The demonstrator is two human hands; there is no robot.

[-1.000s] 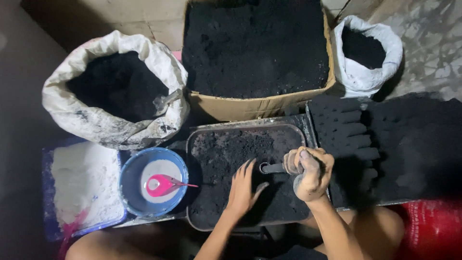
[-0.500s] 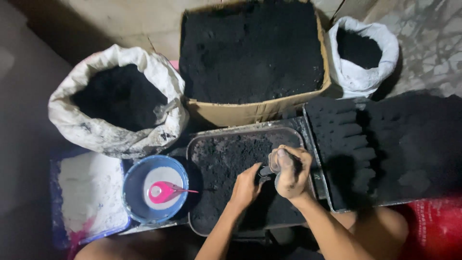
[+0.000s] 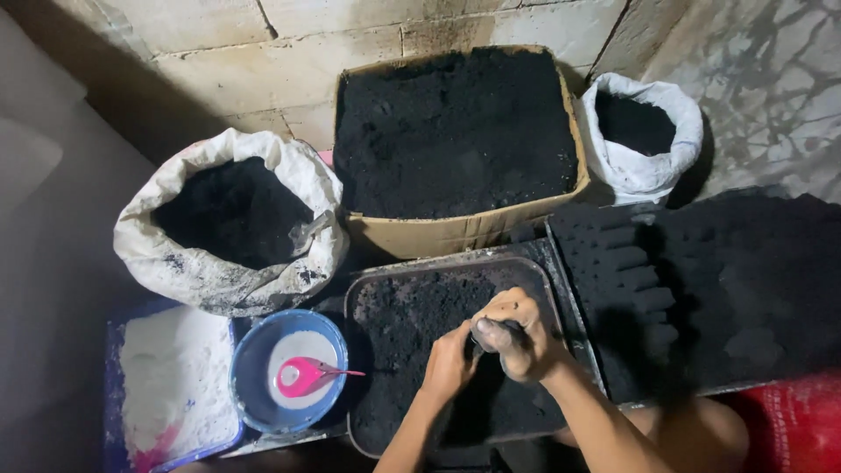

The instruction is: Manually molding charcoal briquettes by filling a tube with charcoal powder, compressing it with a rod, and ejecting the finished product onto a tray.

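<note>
The right hand (image 3: 519, 340) was curled tight around a small dark tube-like mould (image 3: 487, 335) over the black powder in the metal tray (image 3: 363, 298), and the left hand (image 3: 451, 363) pressed its bent fingers against the mould's end — both smeared black. Beside the tray sat a blue bowl (image 3: 250, 368) with a pink spoon (image 3: 302, 377) (white powder inside); farther off stood a white sack (image 3: 219, 263), a cardboard box (image 3: 455, 232) and a smaller bag (image 3: 648, 166) — all holding black powder.
</note>
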